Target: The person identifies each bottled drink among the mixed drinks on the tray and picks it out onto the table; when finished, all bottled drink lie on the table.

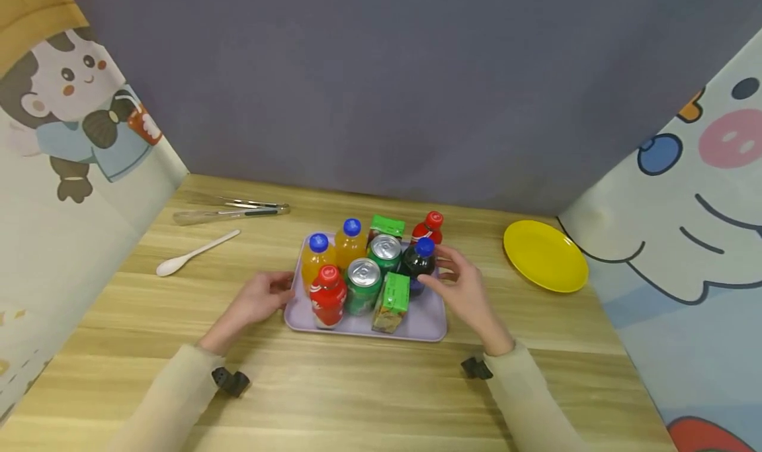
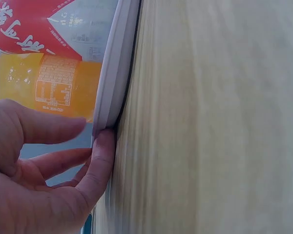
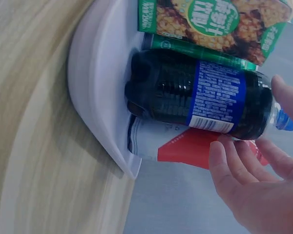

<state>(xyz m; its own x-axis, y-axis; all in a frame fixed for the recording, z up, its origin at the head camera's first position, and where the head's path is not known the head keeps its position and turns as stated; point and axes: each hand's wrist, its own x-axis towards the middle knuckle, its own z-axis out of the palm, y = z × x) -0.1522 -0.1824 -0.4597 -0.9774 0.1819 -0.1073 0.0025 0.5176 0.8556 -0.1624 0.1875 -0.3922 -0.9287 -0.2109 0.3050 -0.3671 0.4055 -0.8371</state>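
Observation:
A lilac tray (image 1: 425,331) bears several drinks: a red-capped bottle (image 1: 328,300) at its front left, two orange drinks (image 1: 350,245), two green cans (image 1: 363,286), two green juice boxes (image 1: 391,304), a second red bottle (image 1: 425,232) and a dark cola bottle (image 1: 418,261). My left hand (image 1: 262,297) holds the tray's left rim, a fingertip under it and the thumb above, as the left wrist view shows. My right hand (image 1: 467,293) is spread loosely beside the cola bottle, thumb and fingers close at its shoulder below the blue cap (image 3: 284,121). The cola bottle stands upright on the tray.
Metal tongs (image 1: 256,211) and a white spoon (image 1: 193,256) lie on the wooden table (image 1: 351,386) at the back left. A yellow plate (image 1: 546,256) lies to the right. A grey partition (image 1: 369,94) closes the back, with cartoon-printed walls at both sides.

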